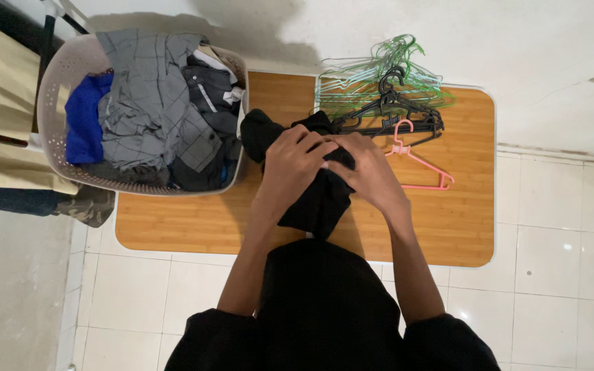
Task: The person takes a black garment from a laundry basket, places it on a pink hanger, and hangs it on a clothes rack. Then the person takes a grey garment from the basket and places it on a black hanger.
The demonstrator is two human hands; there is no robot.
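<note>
Both hands [331, 165] clutch a black garment [314, 199] above the table [194, 227].

Your perforated plastic laundry basket [48, 103] sits on the wooden table's [194, 227] left end; wire and plastic hangers [386, 96] lie at its far right; your hands [331, 168] hold the dark garment [317, 203] between them.

No packages, labels, signs or screens show anywhere in this view.

Laundry basket [49, 103] blocks left, hangers [386, 96] ahead; right tabletop [462, 227] open.
</note>
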